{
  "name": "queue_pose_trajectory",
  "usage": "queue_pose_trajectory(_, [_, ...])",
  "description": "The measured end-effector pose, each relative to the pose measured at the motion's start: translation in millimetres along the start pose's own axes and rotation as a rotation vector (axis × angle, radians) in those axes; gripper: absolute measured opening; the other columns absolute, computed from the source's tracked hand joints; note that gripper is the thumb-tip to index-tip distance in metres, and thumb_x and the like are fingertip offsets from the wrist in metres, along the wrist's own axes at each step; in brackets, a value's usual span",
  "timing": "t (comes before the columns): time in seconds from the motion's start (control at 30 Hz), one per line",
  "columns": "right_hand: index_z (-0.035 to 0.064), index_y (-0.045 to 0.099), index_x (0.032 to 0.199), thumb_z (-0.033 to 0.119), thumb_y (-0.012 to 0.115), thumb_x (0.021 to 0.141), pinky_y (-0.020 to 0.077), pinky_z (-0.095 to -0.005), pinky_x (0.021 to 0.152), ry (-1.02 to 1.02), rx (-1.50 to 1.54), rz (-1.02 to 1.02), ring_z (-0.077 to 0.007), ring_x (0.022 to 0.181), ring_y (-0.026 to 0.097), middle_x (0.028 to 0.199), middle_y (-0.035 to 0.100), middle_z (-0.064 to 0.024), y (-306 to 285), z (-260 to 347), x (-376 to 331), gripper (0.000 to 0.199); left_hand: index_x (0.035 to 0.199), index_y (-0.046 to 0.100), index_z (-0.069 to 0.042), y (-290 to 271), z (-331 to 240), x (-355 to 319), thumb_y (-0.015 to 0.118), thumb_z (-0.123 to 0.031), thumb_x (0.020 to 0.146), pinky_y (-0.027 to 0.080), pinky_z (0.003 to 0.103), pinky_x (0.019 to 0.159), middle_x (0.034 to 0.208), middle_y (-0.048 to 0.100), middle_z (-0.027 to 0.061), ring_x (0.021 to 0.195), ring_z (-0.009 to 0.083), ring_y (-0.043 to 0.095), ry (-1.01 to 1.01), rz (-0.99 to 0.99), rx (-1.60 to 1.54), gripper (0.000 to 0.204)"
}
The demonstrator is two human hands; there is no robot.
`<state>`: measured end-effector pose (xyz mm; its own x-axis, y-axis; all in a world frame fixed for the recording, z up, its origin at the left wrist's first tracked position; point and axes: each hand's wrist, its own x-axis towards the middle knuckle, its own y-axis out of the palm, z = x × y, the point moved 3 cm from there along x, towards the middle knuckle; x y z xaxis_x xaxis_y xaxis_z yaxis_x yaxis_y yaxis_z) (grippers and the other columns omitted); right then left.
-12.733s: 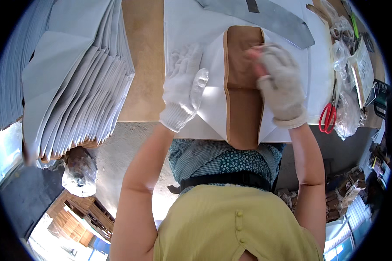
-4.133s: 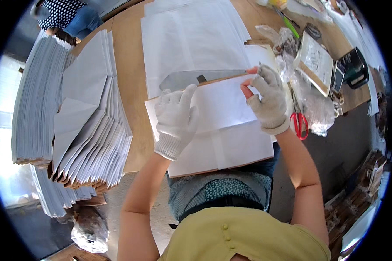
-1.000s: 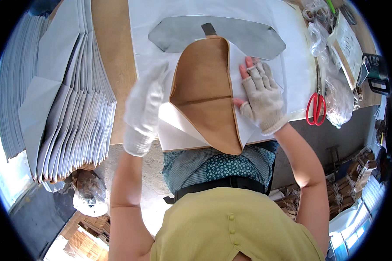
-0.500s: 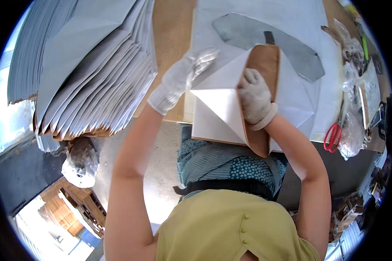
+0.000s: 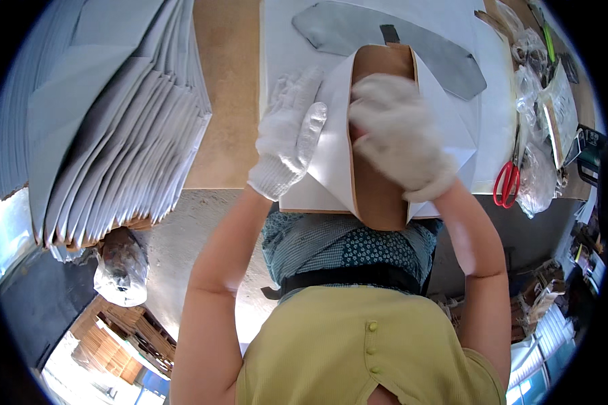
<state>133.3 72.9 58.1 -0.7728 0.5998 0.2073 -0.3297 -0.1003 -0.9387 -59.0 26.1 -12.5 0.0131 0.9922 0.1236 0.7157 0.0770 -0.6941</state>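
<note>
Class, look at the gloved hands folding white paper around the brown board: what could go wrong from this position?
1. The right hand is blurred, so it seems to move fast; the white paper might crease crookedly around the brown board.
2. The board overhangs the table edge toward the body, so it could tip or slide off.

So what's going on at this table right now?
A person in white knit gloves is folding a white paper sheet around a brown board template at the near edge of a wooden table. The left hand lies flat on the paper's left flap; the right hand, blurred, presses on the template. A grey curved cut-out lies farther back, red scissors are to the right, and a tall stack of folded paper pieces sits to the left.
</note>
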Motion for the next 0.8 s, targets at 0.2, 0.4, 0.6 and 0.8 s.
queue_pose_trajectory(0.2, [0.0096,0.074,0.110,0.017,0.071,0.073,0.0396,-0.0501,0.121,0.034,-0.002,-0.060,-0.0327,0.134,0.059,0.125,0.071,-0.0092,26,-37,-88,0.038,0.157,0.046,-0.006,10,-7,8,0.047,-0.047,0.109,0.028,0.052,0.127,0.158,0.050,0.0218,0.150,0.0445,0.041,0.116,0.015,0.232,0.063])
queue_pose_trajectory(0.4, [0.0120,0.073,0.106,0.025,0.072,0.069,0.0378,-0.0505,0.125,-0.383,0.383,0.205,-0.0297,0.135,0.057,0.120,0.072,-0.0059,42,18,-96,0.039,0.157,0.044,0.000,10,-14,7,0.050,-0.044,0.105,0.024,0.052,0.129,0.163,0.042,0.0229,0.154,0.0413,0.035,0.195,0.089,0.414,0.069])
queue_pose_trajectory(0.6, [0.0094,0.073,0.105,0.026,0.072,0.068,0.0374,-0.0473,0.125,-0.374,0.455,0.204,-0.0282,0.136,0.055,0.122,0.071,-0.0034,43,17,-97,0.041,0.160,0.036,0.003,32,-32,24,0.049,-0.044,0.107,0.016,0.053,0.131,0.167,0.032,0.0268,0.157,0.0420,0.027,0.202,0.168,0.471,0.072])
queue_pose_trajectory(0.8, [0.0120,0.072,0.109,0.024,0.073,0.075,0.0429,-0.0467,0.118,-0.352,0.345,0.085,-0.0274,0.130,0.058,0.125,0.068,-0.0048,36,1,-76,0.036,0.160,0.036,0.002,58,-49,71,0.054,-0.045,0.104,0.017,0.050,0.132,0.167,0.034,0.0248,0.158,0.0410,0.026,0.282,0.069,0.421,0.075])
